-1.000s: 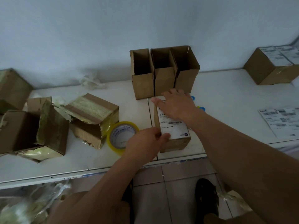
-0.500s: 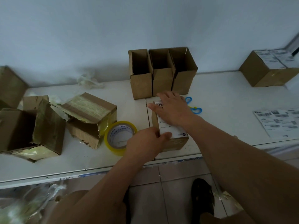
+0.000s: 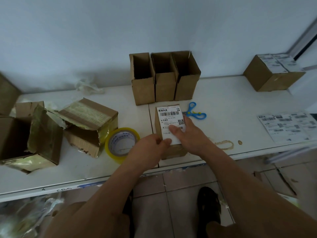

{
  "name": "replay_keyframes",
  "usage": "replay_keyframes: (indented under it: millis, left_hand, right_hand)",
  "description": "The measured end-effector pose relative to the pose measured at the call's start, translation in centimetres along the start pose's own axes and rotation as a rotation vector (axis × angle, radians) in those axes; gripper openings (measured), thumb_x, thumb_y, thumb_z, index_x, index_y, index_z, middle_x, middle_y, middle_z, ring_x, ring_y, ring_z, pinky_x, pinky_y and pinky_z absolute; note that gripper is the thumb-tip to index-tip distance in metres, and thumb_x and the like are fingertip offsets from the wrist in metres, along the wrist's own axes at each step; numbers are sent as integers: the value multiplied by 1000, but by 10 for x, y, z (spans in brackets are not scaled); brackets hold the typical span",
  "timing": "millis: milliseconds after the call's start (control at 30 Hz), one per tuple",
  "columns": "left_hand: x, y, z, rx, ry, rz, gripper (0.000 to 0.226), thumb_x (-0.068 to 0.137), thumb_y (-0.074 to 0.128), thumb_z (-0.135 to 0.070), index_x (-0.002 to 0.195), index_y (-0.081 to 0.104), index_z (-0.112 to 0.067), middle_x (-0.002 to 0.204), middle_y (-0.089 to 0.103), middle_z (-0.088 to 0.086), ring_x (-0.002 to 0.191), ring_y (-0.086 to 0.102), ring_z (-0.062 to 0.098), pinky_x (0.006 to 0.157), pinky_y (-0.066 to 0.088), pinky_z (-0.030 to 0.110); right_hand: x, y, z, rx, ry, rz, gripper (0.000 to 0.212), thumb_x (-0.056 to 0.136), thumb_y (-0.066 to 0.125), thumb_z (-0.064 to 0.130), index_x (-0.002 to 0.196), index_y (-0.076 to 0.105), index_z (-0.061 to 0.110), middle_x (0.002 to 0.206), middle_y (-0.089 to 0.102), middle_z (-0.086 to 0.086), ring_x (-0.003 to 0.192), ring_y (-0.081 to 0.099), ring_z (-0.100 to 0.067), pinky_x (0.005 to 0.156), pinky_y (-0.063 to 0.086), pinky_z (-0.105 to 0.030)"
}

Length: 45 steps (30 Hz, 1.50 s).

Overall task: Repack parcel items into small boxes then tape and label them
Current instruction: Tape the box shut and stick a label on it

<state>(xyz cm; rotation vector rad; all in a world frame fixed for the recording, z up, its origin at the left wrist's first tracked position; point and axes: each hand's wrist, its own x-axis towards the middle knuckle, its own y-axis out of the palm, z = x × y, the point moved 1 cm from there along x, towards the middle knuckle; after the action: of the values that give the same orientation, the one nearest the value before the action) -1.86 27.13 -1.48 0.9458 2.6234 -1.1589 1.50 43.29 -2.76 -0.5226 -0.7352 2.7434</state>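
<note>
Labelled box (image 3: 169, 115) (one), three open boxes (image 3: 164, 78)

Before me a plain pale wall (image 3: 103, 40) backs a white table (image 3: 231, 103) — two tops meeting at a seam. Below its edge I see beige floor (image 3: 185, 184) tiles. Upper right, a grey frame (image 3: 303, 36) slants — light is dim.

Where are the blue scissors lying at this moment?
In the head view, the blue scissors lie on the white table, just right of the labelled box and beyond the right hand, in front of the rightmost open box.
</note>
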Motion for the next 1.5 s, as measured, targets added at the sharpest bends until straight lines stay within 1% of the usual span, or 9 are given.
replay_keyframes:
  millis: [133,333,567,733,867,1100,1233,1367,1500]
  left_hand:
    - [-3,0,-1,-28,-1,10,31,96,48,-54,75,46,-31,76,58,-11,68,58,7,58,44,25]
    - [-7,-1,-5,44,24,38,33,92,50,-60,73,42,-35,66,53,-18,60,52,-2,50,36,19]
    - [-5,0,-4,75,64,46,30,95,49,-55,73,39,-38,65,51,-18,57,51,0,49,36,20]
    - [-3,1,-2,65,46,48,30,94,50,-58,74,41,-38,66,54,-17,58,54,0,50,38,19]
    - [-5,2,0,50,58,56,29,90,55,-58,73,43,-38,65,56,-18,53,53,-4,46,35,12]
    - [2,19,15,344,72,-4,44,89,58,-58,117,60,-24,106,63,-3,90,61,15,76,52,31]
    - [0,23,10,472,121,-42,39,94,54,-53,106,60,-16,97,66,3,78,58,16,63,42,26]
    - [-10,26,5,485,166,-72,31,96,51,-51,98,57,-21,97,64,0,72,49,10,52,32,19]
    - [-17,32,3,395,217,-152,41,95,50,-53,118,58,-21,114,60,-1,94,60,14,73,47,25]
  right_hand:
    - [1,-1,-2,31,44,22,46,97,53,46,136,40,27,114,55,14,93,56,-4,68,40,-9]
    - [25,-3,5,82,82,42,57,83,55,69,123,57,28,103,73,10,86,71,-7,82,59,-34]
    - [34,6,0,73,99,-33,50,84,64,59,118,58,24,101,72,8,82,71,-7,71,57,-26]
    - [27,3,4,97,97,-32,50,82,64,61,117,57,27,103,72,8,88,70,-10,83,59,-36]
    - [8,-1,2,163,137,-2,38,90,60,53,119,52,29,109,68,9,92,66,-7,78,55,-26]
    - [-12,0,-21,268,241,29,68,80,59,70,131,51,26,120,65,7,106,62,-13,93,51,-37]
    - [-29,-3,-22,371,250,141,35,93,55,53,124,45,40,114,61,16,100,56,-3,76,46,-26]
    - [-44,-5,-19,451,235,128,37,94,54,51,129,41,47,111,56,24,99,51,1,81,45,-31]
    - [-56,-14,-17,555,254,55,29,91,57,54,119,51,48,114,64,15,102,60,-11,88,51,-36]
